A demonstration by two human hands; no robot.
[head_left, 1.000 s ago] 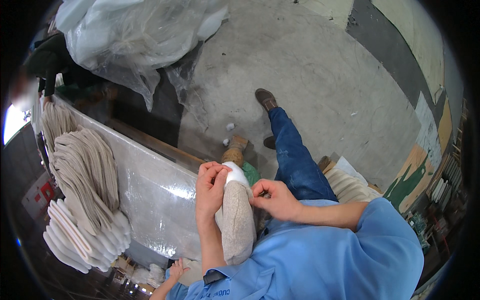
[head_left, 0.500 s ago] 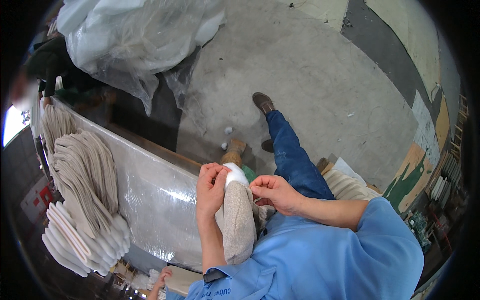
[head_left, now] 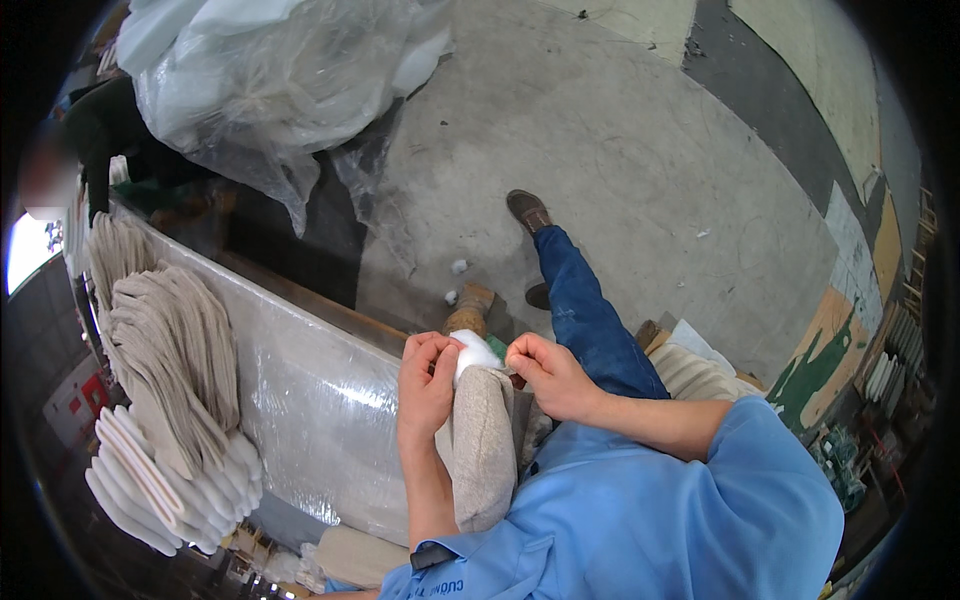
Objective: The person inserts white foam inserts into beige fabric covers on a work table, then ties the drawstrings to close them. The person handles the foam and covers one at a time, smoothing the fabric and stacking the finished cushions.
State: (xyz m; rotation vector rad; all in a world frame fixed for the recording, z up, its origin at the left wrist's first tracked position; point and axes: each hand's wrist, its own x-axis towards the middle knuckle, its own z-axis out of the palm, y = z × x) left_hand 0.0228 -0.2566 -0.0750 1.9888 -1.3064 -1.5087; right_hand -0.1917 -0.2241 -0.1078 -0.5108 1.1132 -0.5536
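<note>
A beige woven fabric cushion (head_left: pixel 482 440) lies lengthwise in front of my body, with soft white padding (head_left: pixel 477 350) bulging from its far end. My left hand (head_left: pixel 426 385) is closed beside that end, thumb and fingertips pinching the edge of the padding. To the right of the cushion's far end, my right hand (head_left: pixel 552 372) is closed in a pinch, slightly apart from the fabric. Whatever sits between its fingertips is too small or hidden to make out.
At my left runs a table (head_left: pixel 320 400) wrapped in shiny plastic, bearing stacked beige fabric covers (head_left: pixel 170 350) and white padded pieces (head_left: pixel 165 490). Plastic-wrapped white foam (head_left: pixel 280 80) lies beyond. Another person (head_left: pixel 105 130) is at the far left. Cream cushions (head_left: pixel 695 365) lie right of my leg.
My right hand has drawn slightly up and away from the cushion's end, its fingers curled tighter. My left hand keeps its pinch. Another person's hand near the lower edge has left its spot.
</note>
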